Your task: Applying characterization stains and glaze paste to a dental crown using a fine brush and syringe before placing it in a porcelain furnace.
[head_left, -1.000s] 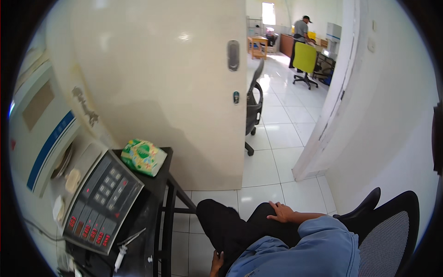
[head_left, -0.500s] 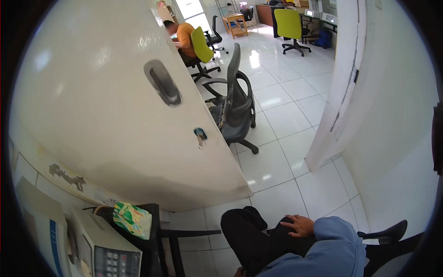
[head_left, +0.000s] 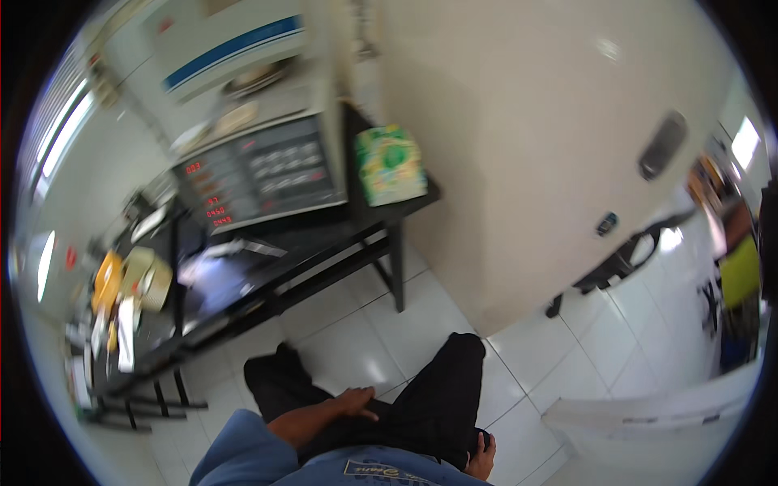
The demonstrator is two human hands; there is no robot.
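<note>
My left hand point(head_left: 354, 402) rests on my lap over black trousers, its fingers loosely stretched and nothing seen in it. Beside my right thigh, low in the picture, is my right hand point(head_left: 483, 458). Its fingers curl at a dark edge that I cannot make out. Ahead of my knees stands a black table point(head_left: 324, 257). On it is a grey machine point(head_left: 267, 174) with a keypad panel and red lit digits. Right of the machine lies a green and yellow soft packet point(head_left: 391, 166). The picture is somewhat blurred.
A cream sliding door point(head_left: 519, 162) with a recessed handle stands right of the table, a dark chair point(head_left: 624, 263) beyond it. Left on the table are a beige container point(head_left: 147, 278), an orange item point(head_left: 107, 282) and several blurred tools. White floor tiles point(head_left: 352, 348) show below.
My view has swung left from the doorway to the table and machine. My right hand has gone from my knee to beside my thigh. My left hand now shows fully on my lap.
</note>
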